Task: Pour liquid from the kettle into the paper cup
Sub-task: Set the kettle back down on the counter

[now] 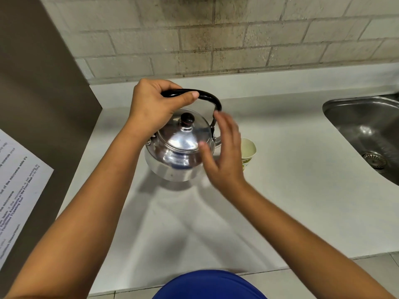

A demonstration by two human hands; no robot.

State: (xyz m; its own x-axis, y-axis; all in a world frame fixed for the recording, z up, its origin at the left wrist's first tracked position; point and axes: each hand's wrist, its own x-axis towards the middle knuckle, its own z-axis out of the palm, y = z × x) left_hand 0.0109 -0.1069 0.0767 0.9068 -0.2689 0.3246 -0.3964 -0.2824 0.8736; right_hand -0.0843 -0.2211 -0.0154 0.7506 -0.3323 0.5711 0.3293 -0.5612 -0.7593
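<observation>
A shiny steel kettle (177, 154) with a black arched handle and a black lid knob stands on the white counter (291, 190). My left hand (155, 104) is closed around the left part of the handle. My right hand (224, 152) hovers with fingers spread beside the kettle's right side, blurred, holding nothing. Just right of the kettle stands a paper cup (249, 152), upright and partly hidden behind my right hand; its inside looks pale.
A steel sink (367, 134) with a drain is set into the counter at the right. A grey panel with a printed notice (19, 182) stands at the left. A brick-tiled wall runs behind the counter.
</observation>
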